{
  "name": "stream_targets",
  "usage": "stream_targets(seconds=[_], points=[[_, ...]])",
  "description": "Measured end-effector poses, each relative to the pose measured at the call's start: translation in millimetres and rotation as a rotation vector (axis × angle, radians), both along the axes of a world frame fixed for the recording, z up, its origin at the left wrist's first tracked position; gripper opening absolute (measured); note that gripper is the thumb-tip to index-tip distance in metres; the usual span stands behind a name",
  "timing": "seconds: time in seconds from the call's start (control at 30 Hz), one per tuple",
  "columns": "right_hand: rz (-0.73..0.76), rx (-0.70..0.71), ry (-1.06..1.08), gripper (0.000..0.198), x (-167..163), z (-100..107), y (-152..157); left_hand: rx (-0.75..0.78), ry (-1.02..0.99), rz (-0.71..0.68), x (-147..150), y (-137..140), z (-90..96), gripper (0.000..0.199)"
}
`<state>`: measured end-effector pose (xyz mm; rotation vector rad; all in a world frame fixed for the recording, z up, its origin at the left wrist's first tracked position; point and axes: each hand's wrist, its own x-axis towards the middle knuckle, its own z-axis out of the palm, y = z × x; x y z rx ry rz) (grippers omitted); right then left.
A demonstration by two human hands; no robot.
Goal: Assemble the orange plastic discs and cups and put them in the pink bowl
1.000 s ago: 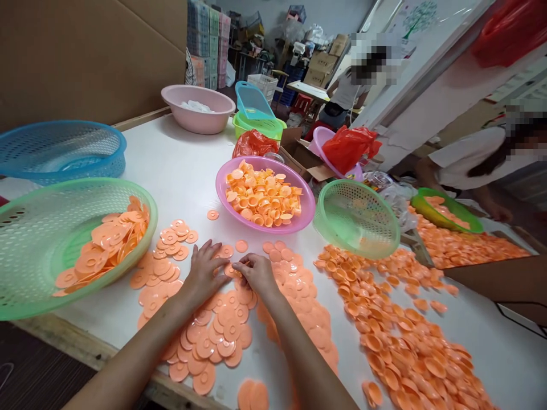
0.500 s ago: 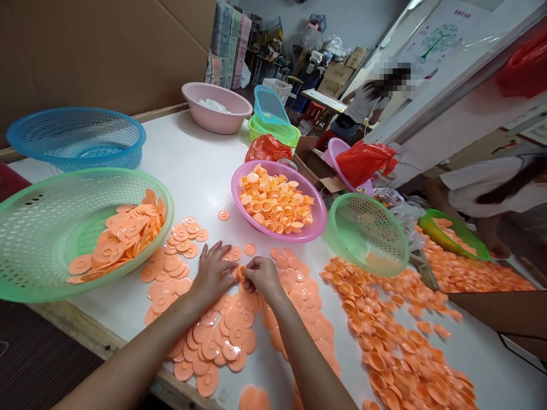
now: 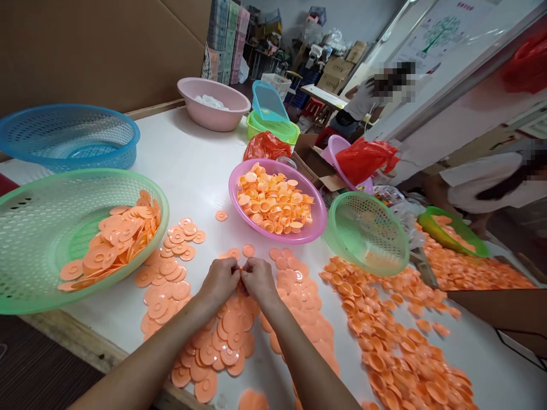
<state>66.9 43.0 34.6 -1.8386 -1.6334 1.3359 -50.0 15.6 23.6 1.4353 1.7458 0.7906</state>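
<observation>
My left hand (image 3: 221,280) and my right hand (image 3: 258,279) meet knuckle to knuckle, both closed. Between their fingertips they pinch a small orange plastic piece, now almost wholly covered by the fingers. Flat orange discs with a raised ring (image 3: 233,336) lie overlapping beneath my wrists. To the right of my right forearm spreads another layer of orange discs (image 3: 301,304). A purple bowl (image 3: 277,236) heaped with small orange cup-shaped pieces (image 3: 276,199) stands just beyond my hands.
At left, a green perforated basket (image 3: 38,239) holds orange discs, with a blue basket (image 3: 68,142) behind it. Loose orange cups (image 3: 384,341) cover the right side near a green colander (image 3: 370,233). A pink basin (image 3: 213,105) stands farther back. Two people (image 3: 491,182) are at the right and back.
My left hand's fingers, spread out before, have closed in against my right hand. The orange piece, visible between them earlier, is now mostly hidden. The view has shifted slightly.
</observation>
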Motion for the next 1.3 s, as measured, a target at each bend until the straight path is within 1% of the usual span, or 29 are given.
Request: stream_targets(seconds=[0.17,0.2,0.3,0.33,0.37,0.4,0.47,0.5,0.57,0.63,0.7,0.77,0.83,0.87,0.93,1.03,1.1,1.2,1.23,1.27,1.3], points=[[0.027,-0.007,-0.001,0.019,1,-6,3,-0.061,-0.039,0.014,-4,4,-9.1,0.015],[0.024,0.025,-0.009,0.019,1,-6,1,-0.054,-0.040,0.017,-4,2,-10.2,0.014],[-0.030,0.221,-0.057,0.017,-1,-5,-9,0.009,-0.007,0.023,0,-10,-10.4,0.017],[-0.057,0.252,-0.047,0.016,-3,-4,-12,0.031,0.017,0.019,1,-13,-9.4,0.018],[-0.080,0.245,-0.017,0.015,-4,-3,-14,0.048,0.046,0.008,1,-14,-7.9,0.019],[-0.093,0.203,0.027,0.014,-5,-2,-16,0.062,0.079,-0.012,0,-12,-5.9,0.019],[-0.099,0.103,0.116,0.012,-2,2,-18,0.095,0.150,-0.061,-8,2,0.4,0.019],[-0.096,0.078,0.141,0.011,4,4,-20,0.119,0.189,-0.077,-15,13,4.6,0.019],[-0.132,0.061,0.204,0.010,26,10,-25,0.175,0.272,-0.082,-31,40,13.7,0.021],[-0.221,0.052,0.304,0.016,62,17,-32,0.219,0.351,-0.079,-46,67,18.8,0.026],[-0.340,0.064,0.394,0.022,103,28,-37,0.234,0.404,-0.113,-53,85,14.3,0.032],[-0.449,0.120,0.420,0.024,139,45,-36,0.247,0.453,-0.175,-50,91,-0.6,0.041],[-0.521,0.202,0.429,0.022,162,65,-24,0.298,0.567,-0.238,-41,83,-21.0,0.046],[-0.538,0.236,0.450,0.022,168,75,-15,0.332,0.631,-0.259,-35,74,-31.0,0.047],[-0.529,0.276,0.520,0.022,170,93,8,0.390,0.714,-0.286,-23,51,-48.0,0.048],[-0.451,0.261,0.636,0.028,156,109,37,0.437,0.670,-0.300,-10,20,-65.8,0.047],[-0.386,0.181,0.768,0.031,145,112,47,0.471,0.588,-0.294,-7,9,-74.8,0.044],[-0.321,0.028,0.970,0.035,137,107,46,0.539,0.437,-0.235,-10,2,-81.6,0.038],[-0.312,0.010,0.991,0.035,135,105,43,0.556,0.384,-0.203,-11,0,-80.0,0.036],[-0.304,0.020,0.984,0.034,134,103,38,0.564,0.325,-0.163,-11,-2,-75.2,0.034],[-0.298,0.058,0.950,0.032,131,102,32,0.556,0.257,-0.114,-9,-5,-66.6,0.033]])
